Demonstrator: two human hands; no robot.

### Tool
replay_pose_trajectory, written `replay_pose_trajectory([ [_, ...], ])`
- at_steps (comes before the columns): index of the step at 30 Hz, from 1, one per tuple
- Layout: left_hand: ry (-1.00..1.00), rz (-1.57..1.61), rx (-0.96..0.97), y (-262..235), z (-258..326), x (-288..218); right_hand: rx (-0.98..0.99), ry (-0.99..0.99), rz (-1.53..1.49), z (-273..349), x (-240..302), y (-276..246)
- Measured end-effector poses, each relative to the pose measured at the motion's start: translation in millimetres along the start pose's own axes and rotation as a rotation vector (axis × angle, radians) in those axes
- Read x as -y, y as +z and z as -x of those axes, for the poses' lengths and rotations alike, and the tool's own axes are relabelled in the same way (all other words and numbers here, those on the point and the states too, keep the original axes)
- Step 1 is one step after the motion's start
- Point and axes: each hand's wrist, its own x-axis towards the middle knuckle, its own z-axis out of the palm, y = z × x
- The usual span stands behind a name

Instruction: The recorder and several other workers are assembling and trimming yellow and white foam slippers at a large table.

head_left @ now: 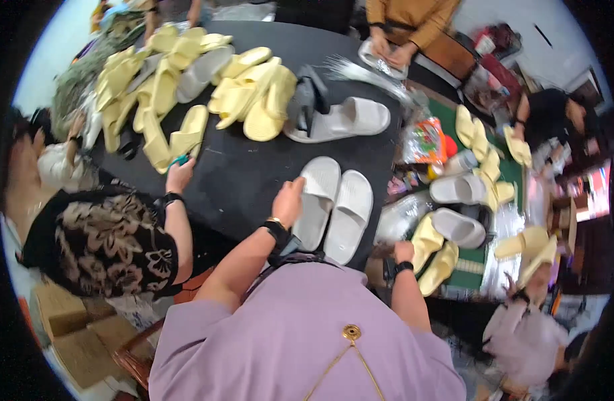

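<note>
Left hand (288, 200) of mine lies curled over the near edge of a white slide (316, 200), fingers bent and resting on it, not clamped round it. That slide sits on the black table (240, 174), touching its twin (349, 214) at three o'clock. My right hand (404, 251) hangs past the table's edge at four o'clock, loosely closed; I cannot tell whether it holds anything. Just beside it, at three o'clock, lie yellow slides (432, 252). At twelve o'clock on the table is another white slide (344, 119), and at eleven o'clock a heap of yellow ones (207, 87). At nine o'clock a neighbour's hand (179, 175) reaches onto the table.
</note>
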Motion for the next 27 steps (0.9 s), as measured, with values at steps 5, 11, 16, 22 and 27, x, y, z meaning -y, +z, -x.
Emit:
replay_pose_trajectory([
  [5, -0.070, 0.059, 0.061, -10, 26, 10, -0.035, 0.343, -0.545, -4, 26, 12],
  [11, 0.059, 0.022, -0.103, -32, 19, -14, -0.162, 0.078, -0.203, -15, -18, 42],
  [16, 0.037, 0.020, -0.028, -29, 5, -16, -0.004, -0.205, 0.281, -24, -5, 37],
  [22, 0.162, 0.031, 0.018, -23, -2, -36, -0.256, 0.123, -0.227, -21, -19, 43],
  [27, 0.252, 0.039, -0.054, -14, -2, -36, -0.194, 0.228, -0.455, -18, 1, 25],
])
